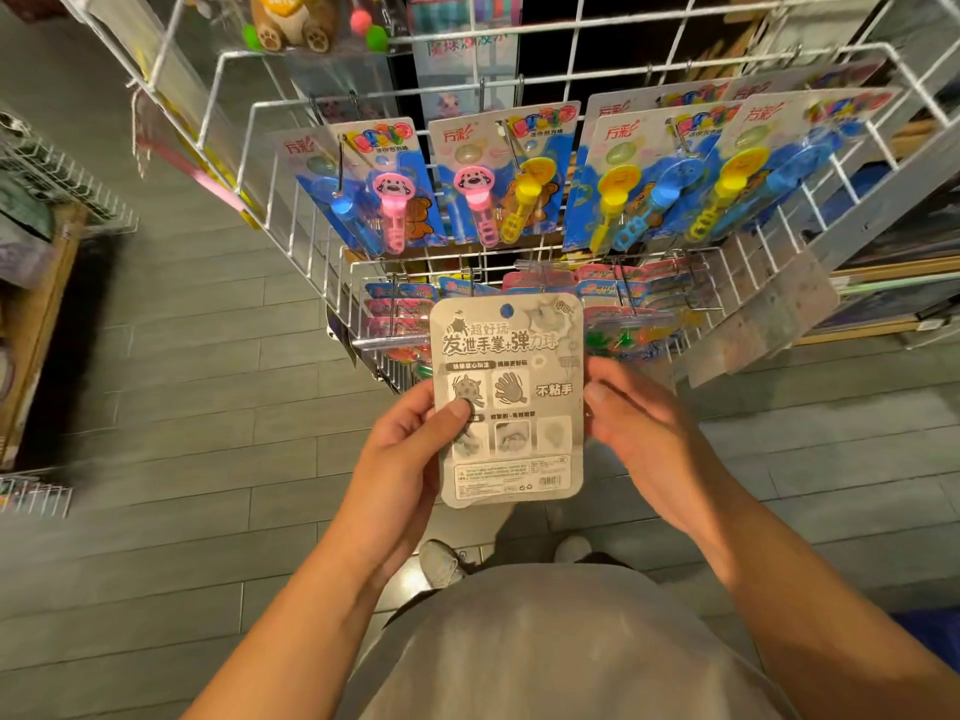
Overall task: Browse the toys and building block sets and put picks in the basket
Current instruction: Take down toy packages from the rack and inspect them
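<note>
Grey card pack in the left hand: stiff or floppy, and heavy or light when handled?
The grey card pack probably is fairly stiff: it stays flat and upright though the left hand pinches only its left edge. Likely light, since thumb and fingers alone carry it. The right hand is at its right edge; contact is unclear. What is on its far side is hidden.

A white wire rack [519,85] is carrying blister-carded bubble wands [483,184] hanging in a row; further carded toys [400,309] are hanging lower, nearer the grey plank floor [182,407].
</note>
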